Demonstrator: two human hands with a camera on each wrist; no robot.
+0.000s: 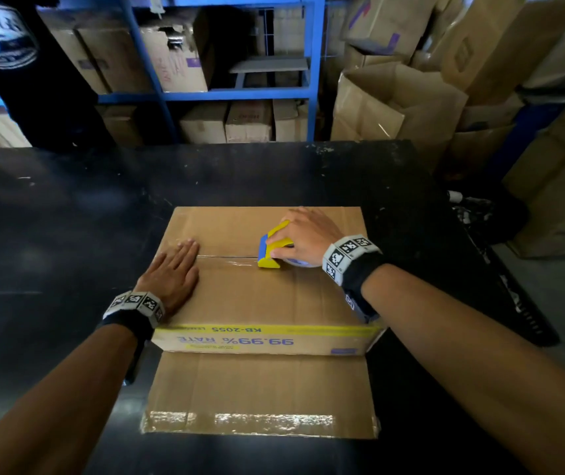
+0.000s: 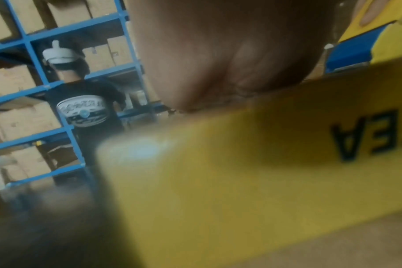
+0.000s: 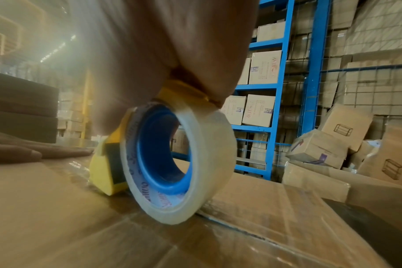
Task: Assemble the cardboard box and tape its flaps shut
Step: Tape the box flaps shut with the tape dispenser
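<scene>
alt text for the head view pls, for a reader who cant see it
A person's right hand grips a yellow and blue tape dispenser on the centre seam of a cardboard box, while the left hand presses flat on the box's left end. The box sits on a dark table, with blue shelving of cartons behind.

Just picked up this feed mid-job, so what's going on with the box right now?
A person is taping the top seam of a cardboard box on a black table. The left hand lies flat on the box's left end, holding the flaps down. The right hand grips a yellow and blue tape dispenser set on the seam about midway along it. Clear tape covers the seam between the left hand and the dispenser; the stretch to the right is not yet taped. One flap lies flat on the table at the near side.
</scene>
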